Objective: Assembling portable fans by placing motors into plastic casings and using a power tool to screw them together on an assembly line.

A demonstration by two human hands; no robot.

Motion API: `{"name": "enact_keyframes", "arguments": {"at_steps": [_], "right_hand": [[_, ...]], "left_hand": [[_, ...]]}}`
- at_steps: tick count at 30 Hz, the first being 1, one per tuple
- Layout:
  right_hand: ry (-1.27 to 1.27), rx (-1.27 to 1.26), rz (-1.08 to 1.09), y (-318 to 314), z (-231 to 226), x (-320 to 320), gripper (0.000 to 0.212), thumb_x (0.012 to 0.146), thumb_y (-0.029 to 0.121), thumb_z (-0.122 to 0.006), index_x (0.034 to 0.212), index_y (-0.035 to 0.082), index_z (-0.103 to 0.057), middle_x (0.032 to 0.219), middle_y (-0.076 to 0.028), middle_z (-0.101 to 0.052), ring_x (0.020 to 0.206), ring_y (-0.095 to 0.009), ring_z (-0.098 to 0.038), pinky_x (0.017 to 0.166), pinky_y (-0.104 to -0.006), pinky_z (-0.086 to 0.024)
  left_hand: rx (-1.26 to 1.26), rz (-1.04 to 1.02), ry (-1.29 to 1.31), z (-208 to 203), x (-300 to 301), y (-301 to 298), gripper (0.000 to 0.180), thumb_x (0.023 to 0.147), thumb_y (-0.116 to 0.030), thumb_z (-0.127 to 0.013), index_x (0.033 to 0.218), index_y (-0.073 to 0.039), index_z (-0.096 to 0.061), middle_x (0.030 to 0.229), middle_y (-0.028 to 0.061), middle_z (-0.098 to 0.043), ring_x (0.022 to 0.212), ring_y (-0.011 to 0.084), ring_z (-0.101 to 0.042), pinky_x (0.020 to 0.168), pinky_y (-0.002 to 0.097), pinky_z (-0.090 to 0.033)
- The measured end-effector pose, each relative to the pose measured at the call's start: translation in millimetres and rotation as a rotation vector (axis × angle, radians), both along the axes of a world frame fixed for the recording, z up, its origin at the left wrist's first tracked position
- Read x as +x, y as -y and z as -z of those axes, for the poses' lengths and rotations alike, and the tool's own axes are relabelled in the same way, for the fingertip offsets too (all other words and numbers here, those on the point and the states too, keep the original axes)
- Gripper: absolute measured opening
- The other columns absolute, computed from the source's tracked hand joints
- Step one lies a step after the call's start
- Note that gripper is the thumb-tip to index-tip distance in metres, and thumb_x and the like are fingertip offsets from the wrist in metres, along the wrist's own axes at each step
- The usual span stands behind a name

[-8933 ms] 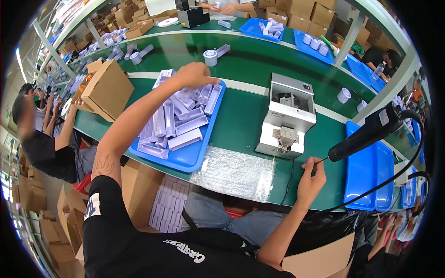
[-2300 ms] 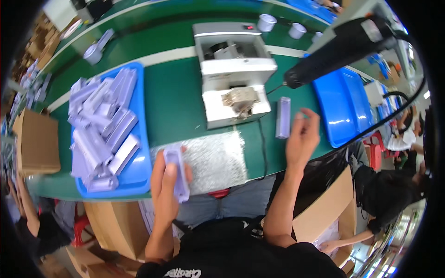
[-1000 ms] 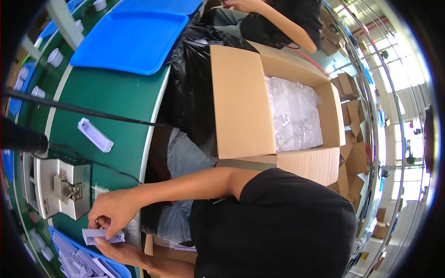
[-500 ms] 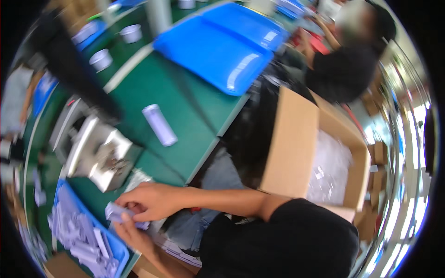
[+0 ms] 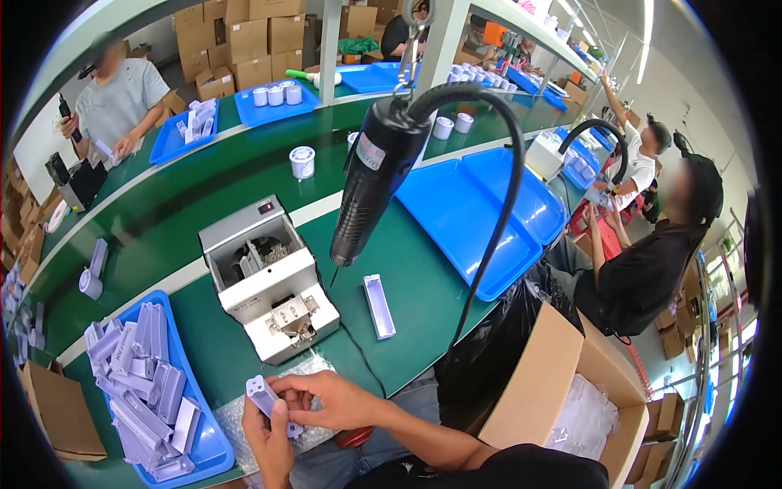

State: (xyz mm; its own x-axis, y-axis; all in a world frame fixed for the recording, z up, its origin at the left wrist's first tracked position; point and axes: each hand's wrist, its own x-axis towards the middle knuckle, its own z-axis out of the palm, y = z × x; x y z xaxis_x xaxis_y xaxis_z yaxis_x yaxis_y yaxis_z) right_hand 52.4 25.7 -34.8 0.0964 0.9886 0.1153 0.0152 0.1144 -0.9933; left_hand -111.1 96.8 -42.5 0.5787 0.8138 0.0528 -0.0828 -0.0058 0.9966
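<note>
1. Heaped in a blue tray (image 5: 216,451) at far left, lilac plastic parts (image 5: 142,395) are seen.
2. Tilted beside a bubble-wrap sheet (image 5: 232,420), one lilac housing (image 5: 261,397) is held by the left hand (image 5: 271,448), its fingers and thumb closed around it.
3. Behind, a silver-and-white machine (image 5: 259,303) is placed.
4. The right hand (image 5: 342,402) is curled against the housing; whether a grip is taken cannot be told.
5. A black power screwdriver (image 5: 371,175) is suspended near another lilac housing (image 5: 378,307), laid on the green bench (image 5: 423,330).
</note>
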Motion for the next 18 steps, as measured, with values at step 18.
{"name": "enact_keyframes", "arguments": {"at_steps": [18], "right_hand": [[0.039,-0.038,-0.034,0,5,-10,0.057,0.092,0.007,-0.075,0.147,-0.001,-0.06,0.079,-0.001,-0.061,0.071,-0.01,-0.057,0.068,-0.0276,-0.051]], "left_hand": [[0.018,0.023,0.007,1,-15,4,0.044,0.107,-0.021,-0.063,0.139,0.007,-0.056,0.123,0.0122,-0.065,0.109,0.0174,-0.063,0.097,0.0323,-0.051]]}}
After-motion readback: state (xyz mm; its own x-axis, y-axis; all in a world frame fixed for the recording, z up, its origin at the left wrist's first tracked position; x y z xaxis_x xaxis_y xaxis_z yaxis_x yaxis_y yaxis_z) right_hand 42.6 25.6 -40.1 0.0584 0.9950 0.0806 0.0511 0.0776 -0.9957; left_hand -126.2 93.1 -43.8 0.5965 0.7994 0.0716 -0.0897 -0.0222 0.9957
